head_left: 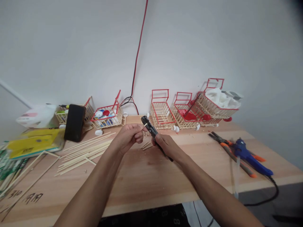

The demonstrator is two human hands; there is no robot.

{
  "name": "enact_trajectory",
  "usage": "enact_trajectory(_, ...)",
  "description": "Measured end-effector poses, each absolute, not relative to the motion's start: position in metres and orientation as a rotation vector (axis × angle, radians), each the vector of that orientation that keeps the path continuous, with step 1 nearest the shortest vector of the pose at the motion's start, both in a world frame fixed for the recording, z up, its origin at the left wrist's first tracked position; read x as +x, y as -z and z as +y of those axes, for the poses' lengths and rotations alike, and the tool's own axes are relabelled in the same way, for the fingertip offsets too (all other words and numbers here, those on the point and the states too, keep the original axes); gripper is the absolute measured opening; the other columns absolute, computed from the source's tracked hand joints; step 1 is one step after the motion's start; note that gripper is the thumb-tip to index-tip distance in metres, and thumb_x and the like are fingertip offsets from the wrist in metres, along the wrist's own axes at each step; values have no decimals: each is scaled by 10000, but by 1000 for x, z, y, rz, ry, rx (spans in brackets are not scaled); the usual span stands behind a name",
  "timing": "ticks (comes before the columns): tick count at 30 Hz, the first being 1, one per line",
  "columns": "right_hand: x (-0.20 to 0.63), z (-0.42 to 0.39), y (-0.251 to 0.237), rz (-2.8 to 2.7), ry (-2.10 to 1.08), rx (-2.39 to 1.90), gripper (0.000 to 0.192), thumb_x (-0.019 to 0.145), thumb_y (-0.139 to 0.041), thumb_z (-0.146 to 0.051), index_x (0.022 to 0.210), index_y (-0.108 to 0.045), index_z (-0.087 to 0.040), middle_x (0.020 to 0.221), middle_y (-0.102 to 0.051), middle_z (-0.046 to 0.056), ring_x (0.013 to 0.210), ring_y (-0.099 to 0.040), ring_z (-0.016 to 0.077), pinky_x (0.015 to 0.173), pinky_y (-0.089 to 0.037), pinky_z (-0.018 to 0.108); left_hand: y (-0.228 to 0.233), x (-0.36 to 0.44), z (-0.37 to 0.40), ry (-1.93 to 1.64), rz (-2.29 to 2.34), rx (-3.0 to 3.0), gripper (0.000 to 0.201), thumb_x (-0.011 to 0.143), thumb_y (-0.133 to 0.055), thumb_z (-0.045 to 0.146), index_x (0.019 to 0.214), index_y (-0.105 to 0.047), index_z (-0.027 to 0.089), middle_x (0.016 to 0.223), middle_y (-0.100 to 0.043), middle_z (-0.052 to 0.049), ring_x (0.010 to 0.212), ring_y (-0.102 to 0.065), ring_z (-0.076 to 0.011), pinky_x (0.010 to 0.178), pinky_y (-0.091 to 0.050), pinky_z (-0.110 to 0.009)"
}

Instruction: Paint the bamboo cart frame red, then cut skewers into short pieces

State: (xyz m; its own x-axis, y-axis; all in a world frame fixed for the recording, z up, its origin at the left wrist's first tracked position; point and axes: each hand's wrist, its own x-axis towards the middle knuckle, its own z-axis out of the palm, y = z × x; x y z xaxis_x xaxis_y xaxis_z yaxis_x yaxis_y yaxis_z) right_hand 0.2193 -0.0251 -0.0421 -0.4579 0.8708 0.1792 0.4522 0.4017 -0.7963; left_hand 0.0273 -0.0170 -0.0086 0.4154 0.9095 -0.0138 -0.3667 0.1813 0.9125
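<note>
My left hand pinches a short piece of bamboo stick between thumb and fingers. Its free end sits at the jaws of black cutting pliers, which my right hand grips by the handles. Both hands hover above the middle of the wooden table. A few short cut stick pieces lie on the table just under the hands.
A spread of long bamboo sticks lies left of my hands. Several small red-trimmed stick carts stand along the wall. At right lie orange-handled pliers and a blue glue gun. A black phone and yellow packets sit at left.
</note>
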Motion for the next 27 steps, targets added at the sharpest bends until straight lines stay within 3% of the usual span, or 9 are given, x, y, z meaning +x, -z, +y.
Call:
enact_trajectory(8, 219, -24, 46, -2028, -997, -1106, 643, 908, -172, -655, 761, -568, -171, 652, -522, 9, 619, -484, 142, 565, -331, 254, 6, 27, -19, -1013, 665, 985, 243, 744, -699, 316, 745, -614, 88, 441, -329, 90, 402, -297, -40, 451, -240, -199)
enact_trajectory(15, 219, -26, 43, -2061, -800, -1187, 589, 880, -254, -690, 634, -429, -184, 596, -399, -21, 576, -372, 119, 537, -225, 256, 8, 26, -17, -1036, 773, 1149, 233, 754, -652, 335, 734, -614, 106, 430, -372, 80, 399, -331, -53, 455, -246, -207)
enact_trajectory(22, 220, -18, 48, -1876, -1028, -1195, 649, 882, -168, -698, 662, -501, -186, 555, -458, -10, 521, -437, 128, 509, -310, 252, 1, 25, -20, -1111, 882, 1530, 194, 798, -647, 318, 750, -648, 130, 612, -611, -10, 558, -513, -96, 564, -391, -215)
enact_trajectory(27, 224, -17, 47, -1831, -939, -1196, 637, 887, -199, -684, 702, -543, -181, 563, -472, -9, 516, -439, 127, 506, -318, 249, 3, 22, -16, -1248, 1000, 1495, 177, 749, -703, 308, 743, -680, 133, 637, -638, -18, 601, -551, -108, 572, -417, -208)
